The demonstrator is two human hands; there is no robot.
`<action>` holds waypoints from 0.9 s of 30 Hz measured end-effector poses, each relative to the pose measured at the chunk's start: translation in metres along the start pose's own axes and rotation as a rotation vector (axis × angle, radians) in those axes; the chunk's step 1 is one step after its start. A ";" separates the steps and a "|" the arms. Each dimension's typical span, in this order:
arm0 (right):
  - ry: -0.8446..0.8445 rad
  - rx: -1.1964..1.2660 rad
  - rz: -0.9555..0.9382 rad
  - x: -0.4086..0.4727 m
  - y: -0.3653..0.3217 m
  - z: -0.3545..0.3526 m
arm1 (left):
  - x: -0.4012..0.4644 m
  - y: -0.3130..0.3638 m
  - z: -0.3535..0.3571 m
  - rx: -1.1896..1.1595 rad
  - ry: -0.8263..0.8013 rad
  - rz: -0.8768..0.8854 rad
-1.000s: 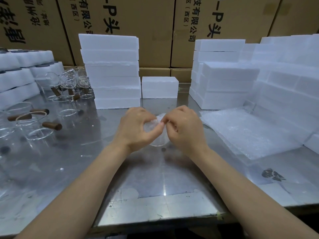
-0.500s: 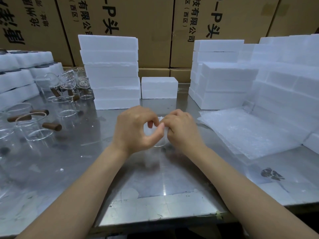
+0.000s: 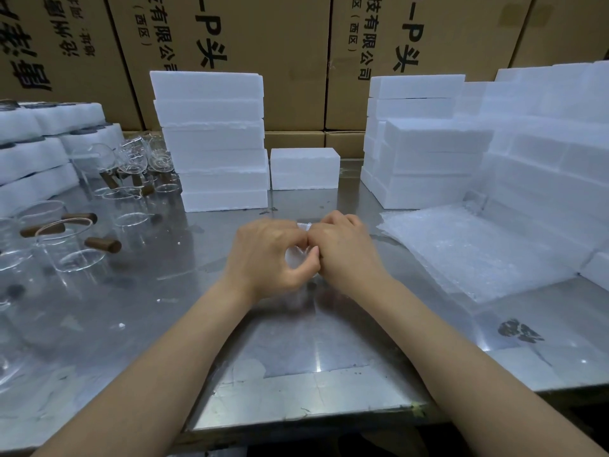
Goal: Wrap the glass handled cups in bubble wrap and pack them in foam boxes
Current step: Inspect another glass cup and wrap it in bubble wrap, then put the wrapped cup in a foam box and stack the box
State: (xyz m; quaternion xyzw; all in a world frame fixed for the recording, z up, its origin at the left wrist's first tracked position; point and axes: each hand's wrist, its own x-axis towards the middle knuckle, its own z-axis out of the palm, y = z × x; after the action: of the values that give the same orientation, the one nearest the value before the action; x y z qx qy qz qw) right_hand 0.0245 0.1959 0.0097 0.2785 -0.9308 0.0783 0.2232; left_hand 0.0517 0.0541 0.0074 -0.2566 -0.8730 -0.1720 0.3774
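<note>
Both hands meet mid-table, knuckles touching. Left hand and right hand each have fingers curled tight around one small bubble-wrapped bundle; only a scrap of white wrap shows between thumbs and fingertips, cup inside not visible. Bundle sits just above the steel table. Beyond the fingertips: single foam box, with a taller foam stack left of it. Right of the right hand's fingers: loose bubble wrap sheets, more foam boxes behind. Well left of the left hand's fingers: unwrapped glass cups with wooden handles.
</note>
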 end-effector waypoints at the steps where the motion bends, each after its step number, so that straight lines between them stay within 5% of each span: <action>1: -0.005 0.004 -0.001 0.000 0.000 0.000 | 0.000 0.000 0.001 0.002 -0.025 -0.017; 6: 0.076 0.087 0.010 -0.006 0.003 0.003 | 0.006 -0.004 0.008 0.028 -0.159 -0.020; 10: 0.298 0.394 0.193 -0.006 0.007 -0.002 | 0.009 -0.006 0.012 0.001 -0.220 -0.008; 13: 0.348 0.525 0.387 -0.006 0.017 -0.002 | 0.003 -0.005 0.011 -0.040 -0.019 -0.038; 17: 0.295 0.601 0.592 -0.007 0.031 0.003 | 0.008 -0.014 0.004 -0.280 0.339 -0.488; 21: 0.250 0.590 0.715 -0.004 0.035 0.004 | 0.004 -0.028 0.013 -0.468 0.107 -0.784; 27: -0.005 0.758 0.853 -0.002 0.054 -0.008 | 0.007 -0.021 0.024 -0.709 -0.006 -0.803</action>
State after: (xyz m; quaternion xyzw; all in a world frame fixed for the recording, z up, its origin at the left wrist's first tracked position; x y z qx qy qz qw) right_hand -0.0012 0.2442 0.0149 -0.0612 -0.8682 0.4895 0.0540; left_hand 0.0222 0.0507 -0.0056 -0.0148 -0.7919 -0.5865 0.1696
